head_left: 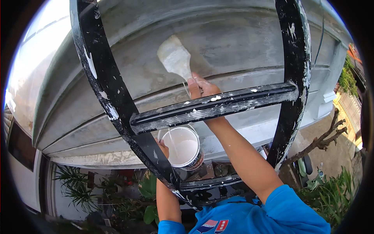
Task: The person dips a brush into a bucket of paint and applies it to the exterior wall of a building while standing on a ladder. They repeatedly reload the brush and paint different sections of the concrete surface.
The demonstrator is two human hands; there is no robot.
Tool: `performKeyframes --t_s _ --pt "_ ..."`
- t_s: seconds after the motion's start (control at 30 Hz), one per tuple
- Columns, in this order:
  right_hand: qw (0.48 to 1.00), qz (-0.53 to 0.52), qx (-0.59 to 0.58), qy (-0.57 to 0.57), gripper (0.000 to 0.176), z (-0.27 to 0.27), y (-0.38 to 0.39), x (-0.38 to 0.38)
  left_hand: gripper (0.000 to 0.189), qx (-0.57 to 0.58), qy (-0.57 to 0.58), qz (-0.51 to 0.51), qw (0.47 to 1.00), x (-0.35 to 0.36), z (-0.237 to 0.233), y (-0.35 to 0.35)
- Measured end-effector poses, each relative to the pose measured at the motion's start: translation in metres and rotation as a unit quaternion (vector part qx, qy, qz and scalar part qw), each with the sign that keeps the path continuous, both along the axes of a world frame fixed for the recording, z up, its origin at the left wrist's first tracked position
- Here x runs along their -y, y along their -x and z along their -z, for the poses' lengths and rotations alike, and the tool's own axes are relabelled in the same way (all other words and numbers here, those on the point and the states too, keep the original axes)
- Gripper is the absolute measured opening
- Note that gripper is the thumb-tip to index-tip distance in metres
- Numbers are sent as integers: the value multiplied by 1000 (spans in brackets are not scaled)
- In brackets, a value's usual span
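The right hand (200,87) is closed around a paintbrush (175,58) laid flat on the grey concrete wall (241,43), just beyond a black ladder (214,105). The left hand (163,148), lower and nearer, grips a bucket (196,159) of white paint, with garden plants (78,187) far below.

The person wears a bright blue short-sleeved shirt (280,214) of smooth, plain fabric. Its right sleeve (292,201) ends well back from the right hand (200,87), above the elbow, in a loose, rounded hem. The left sleeve (170,227) ends just as far behind the left hand (163,147), and only its edge shows. On the chest, between the two sleeves, sits a small emblem (216,225): a panel of red, white and blue stripes beside a red panel with white marks, too small to read. Both forearms are bare from sleeve to wrist. Whitish smears mark the fingers of the right hand. The left hand is mostly hidden.
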State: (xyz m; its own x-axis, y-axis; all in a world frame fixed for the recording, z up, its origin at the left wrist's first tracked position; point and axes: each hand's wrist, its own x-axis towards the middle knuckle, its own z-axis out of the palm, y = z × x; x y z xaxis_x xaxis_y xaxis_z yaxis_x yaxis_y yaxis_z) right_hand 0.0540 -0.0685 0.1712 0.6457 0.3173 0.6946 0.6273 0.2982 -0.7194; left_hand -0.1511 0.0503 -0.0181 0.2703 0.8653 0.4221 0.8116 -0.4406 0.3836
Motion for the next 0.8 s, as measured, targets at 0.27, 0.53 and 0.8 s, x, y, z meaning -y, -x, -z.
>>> performKeyframes --t_s 0.27,0.53,0.8 --pt "987 -63 -130 -64 35 -26 -42 27 23 2 -58 16 998 -8 17 4" --pt "979 62 -77 -177 38 -24 -31 38 19 29 -31 17 999 5 -2 -3" --pt "981 96 101 -134 26 -69 -30 34 19 4 -107 12 994 -5 14 1"
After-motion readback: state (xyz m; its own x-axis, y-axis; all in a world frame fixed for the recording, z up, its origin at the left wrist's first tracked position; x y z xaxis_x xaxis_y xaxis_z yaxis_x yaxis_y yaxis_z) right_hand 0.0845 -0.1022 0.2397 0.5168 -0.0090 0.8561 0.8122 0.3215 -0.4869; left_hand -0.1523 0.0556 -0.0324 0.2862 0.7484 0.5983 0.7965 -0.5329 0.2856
